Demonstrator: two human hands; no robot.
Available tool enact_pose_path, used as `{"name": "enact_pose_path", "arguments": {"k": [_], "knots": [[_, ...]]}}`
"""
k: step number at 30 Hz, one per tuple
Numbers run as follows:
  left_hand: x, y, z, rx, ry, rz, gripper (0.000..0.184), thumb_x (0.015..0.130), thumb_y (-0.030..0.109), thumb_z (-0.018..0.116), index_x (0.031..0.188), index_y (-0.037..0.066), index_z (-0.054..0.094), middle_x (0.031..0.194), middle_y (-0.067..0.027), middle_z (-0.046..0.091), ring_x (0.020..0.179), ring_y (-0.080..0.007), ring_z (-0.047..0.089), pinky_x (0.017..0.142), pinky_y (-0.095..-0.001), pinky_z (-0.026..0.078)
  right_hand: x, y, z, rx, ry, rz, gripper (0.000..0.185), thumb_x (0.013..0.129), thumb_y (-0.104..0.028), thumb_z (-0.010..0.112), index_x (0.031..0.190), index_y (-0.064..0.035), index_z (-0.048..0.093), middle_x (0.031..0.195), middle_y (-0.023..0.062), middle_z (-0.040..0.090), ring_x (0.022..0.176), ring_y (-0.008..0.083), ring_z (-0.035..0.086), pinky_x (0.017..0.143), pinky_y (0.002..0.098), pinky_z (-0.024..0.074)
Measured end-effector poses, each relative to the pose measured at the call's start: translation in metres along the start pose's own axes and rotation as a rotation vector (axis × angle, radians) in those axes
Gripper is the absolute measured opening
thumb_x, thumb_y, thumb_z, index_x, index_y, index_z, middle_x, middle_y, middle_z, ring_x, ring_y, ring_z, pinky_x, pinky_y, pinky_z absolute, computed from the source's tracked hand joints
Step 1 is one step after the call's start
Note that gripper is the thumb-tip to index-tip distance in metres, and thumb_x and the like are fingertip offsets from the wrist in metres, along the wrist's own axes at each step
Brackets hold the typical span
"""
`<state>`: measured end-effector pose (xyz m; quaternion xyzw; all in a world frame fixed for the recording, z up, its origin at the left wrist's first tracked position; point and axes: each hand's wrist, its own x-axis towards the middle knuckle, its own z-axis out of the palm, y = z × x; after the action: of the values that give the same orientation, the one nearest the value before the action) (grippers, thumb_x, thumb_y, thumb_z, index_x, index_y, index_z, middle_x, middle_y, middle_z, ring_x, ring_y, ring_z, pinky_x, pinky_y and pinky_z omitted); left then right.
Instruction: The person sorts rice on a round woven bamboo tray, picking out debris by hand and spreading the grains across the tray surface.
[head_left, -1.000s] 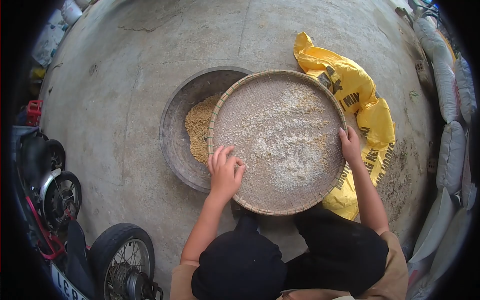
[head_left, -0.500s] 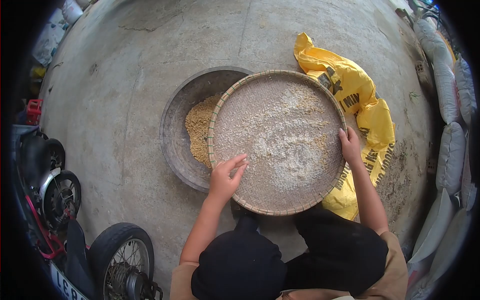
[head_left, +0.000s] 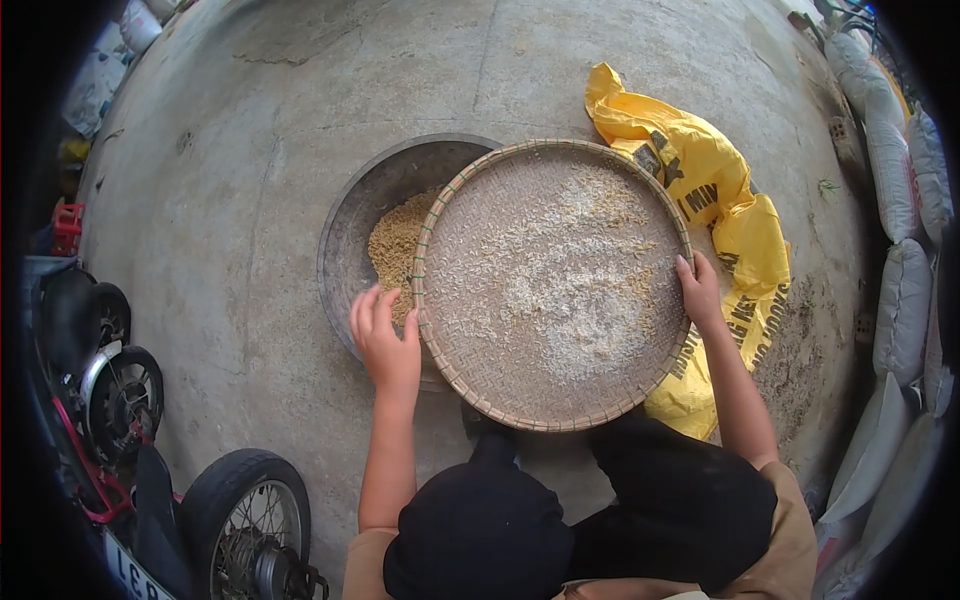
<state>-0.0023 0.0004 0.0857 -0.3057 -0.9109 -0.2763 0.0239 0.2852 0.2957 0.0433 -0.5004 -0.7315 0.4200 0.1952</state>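
A round woven winnowing basket (head_left: 480,375) with a green-stitched rim lies in front of my knees, overlapping the right part of a wide grey basin (head_left: 345,215). White and yellowish rice grains (head_left: 590,305) are scattered over its weave, thickest right of centre. My right hand (head_left: 702,292) grips the basket's right rim, thumb on top. My left hand (head_left: 388,340) hovers over the basin's near left side, fingers apart and holding nothing visible; its thumb is close to the basket's left rim. Yellow-brown unhusked grain (head_left: 400,238) sits in the basin, partly hidden by the basket.
A crumpled yellow sack (head_left: 735,215) with black print lies on the concrete floor right of the basket. Parked motorbikes stand at the left, one rear wheel (head_left: 250,530) close to my left side. Stacked white sacks (head_left: 900,310) line the right edge.
My left hand has moved left from above the basket's edge to over the basin, and its fingers have spread. My right hand and the basket have hardly moved.
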Motion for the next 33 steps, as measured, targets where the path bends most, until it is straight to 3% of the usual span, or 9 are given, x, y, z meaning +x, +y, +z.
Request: {"name": "enact_pose_path", "arguments": {"k": [1, 3, 6, 10, 16, 29, 33], "knots": [[0.0, 0.002, -0.002, 0.003, 0.001, 0.0, 0.019, 0.075, 0.01, 0.063, 0.094, 0.007, 0.064, 0.118, -0.0143, 0.05, 0.115, -0.0315, 0.041, 0.096, -0.0406, 0.033, 0.0, 0.0, 0.0, -0.002, 0.002, -0.001, 0.023, 0.088, -0.022, 0.052, 0.089, 0.0013, 0.052, 0.069, 0.0019, 0.048, 0.067, 0.01, 0.04, 0.062, 0.0258, 0.0368], [-0.003, 0.009, -0.004, 0.215, -0.055, 0.001, 0.021, 0.075, 0.012, 0.064, 0.096, 0.009, 0.065, 0.132, -0.015, 0.036, 0.126, -0.0371, 0.024, 0.103, -0.0462, 0.023, 0.002, 0.004, -0.001, -0.015, -0.011, 0.008, 0.023, 0.088, -0.022, 0.052, 0.089, 0.0012, 0.052, 0.069, 0.0015, 0.047, 0.067, 0.0099, 0.04, 0.062, 0.0259, 0.0365], [-0.012, 0.017, 0.01, 0.009, -0.176, 0.172, 0.022, 0.075, 0.014, 0.065, 0.097, 0.011, 0.065, 0.132, -0.016, 0.035, 0.127, -0.0389, 0.022, 0.102, -0.0479, 0.023, 0.001, 0.004, 0.002, -0.001, -0.005, 0.008, 0.023, 0.088, -0.022, 0.052, 0.087, 0.0009, 0.052, 0.068, 0.0008, 0.046, 0.066, 0.0097, 0.039, 0.061, 0.0261, 0.0359], [-0.02, 0.035, 0.035, -0.159, -0.329, 0.263, 0.016, 0.073, 0.013, 0.066, 0.089, 0.011, 0.065, 0.129, -0.015, 0.039, 0.125, -0.0379, 0.025, 0.101, -0.0476, 0.025, 0.002, 0.005, -0.001, -0.016, -0.014, 0.015, 0.023, 0.087, -0.023, 0.052, 0.085, 0.0004, 0.051, 0.067, 0.0, 0.043, 0.065, 0.0098, 0.038, 0.059, 0.0266, 0.0348], [-0.02, 0.039, 0.055, -0.167, -0.381, 0.264, 0.011, 0.072, 0.011, 0.067, 0.08, 0.007, 0.062, 0.125, -0.0149, 0.041, 0.124, -0.0376, 0.026, 0.1, -0.047, 0.026, 0.001, 0.0, -0.001, -0.026, -0.015, 0.025, 0.024, 0.087, -0.024, 0.052, 0.085, 0.0, 0.05, 0.067, 0.0004, 0.043, 0.065, 0.0099, 0.038, 0.059, 0.0268, 0.0348], [-0.021, 0.04, 0.055, -0.167, -0.391, 0.213, 0.012, 0.073, 0.01, 0.066, 0.078, 0.005, 0.057, 0.12, -0.0159, 0.043, 0.122, -0.0374, 0.028, 0.099, -0.0463, 0.025, 0.001, 0.003, 0.0, 0.005, 0.0, 0.001, 0.023, 0.088, -0.023, 0.051, 0.089, 0.0002, 0.053, 0.068, 0.0002, 0.045, 0.065, 0.0095, 0.039, 0.06, 0.0263, 0.0356], [-0.016, 0.034, 0.048, -0.279, -0.357, 0.225, 0.011, 0.075, 0.011, 0.063, 0.08, 0.005, 0.055, 0.114, -0.015, 0.048, 0.115, -0.0331, 0.037, 0.095, -0.0432, 0.031, 0.0, -0.001, -0.001, 0.003, -0.01, 0.006, 0.023, 0.088, -0.022, 0.051, 0.089, 0.0005, 0.053, 0.068, 0.0003, 0.045, 0.065, 0.0095, 0.039, 0.06, 0.0261, 0.0357]]}}
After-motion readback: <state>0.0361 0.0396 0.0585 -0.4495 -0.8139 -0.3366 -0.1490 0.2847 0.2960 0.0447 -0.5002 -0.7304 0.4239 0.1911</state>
